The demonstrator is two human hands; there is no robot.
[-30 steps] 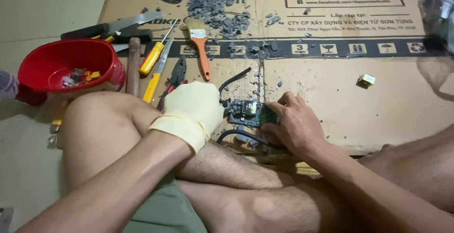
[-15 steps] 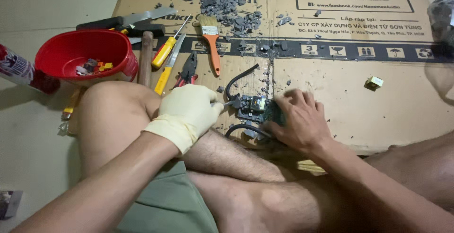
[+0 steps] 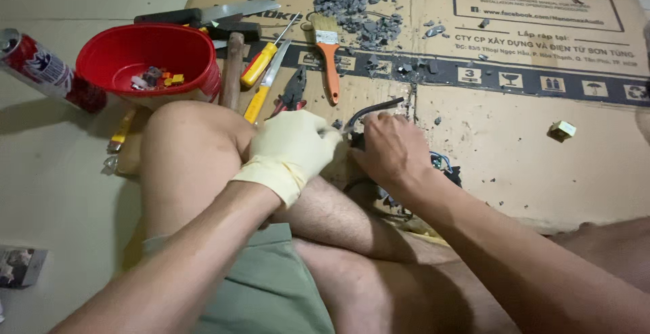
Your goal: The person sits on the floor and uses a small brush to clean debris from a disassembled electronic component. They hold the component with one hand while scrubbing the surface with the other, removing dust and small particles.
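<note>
left hand (image 3: 294, 151) in a cream latex glove pinches a thin tool tip; bare right hand (image 3: 393, 148) clamps the small dark wired circuit module (image 3: 443, 167) on flat brown cardboard (image 3: 514, 151) — light, probably fragile — best gripped by its edges.

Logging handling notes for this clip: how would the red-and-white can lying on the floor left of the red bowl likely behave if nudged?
The can lies on its side on the smooth floor, so it would probably roll. Its round, glossy body looks slippery. Its weight cannot be judged; whether it is full is hidden.
</note>
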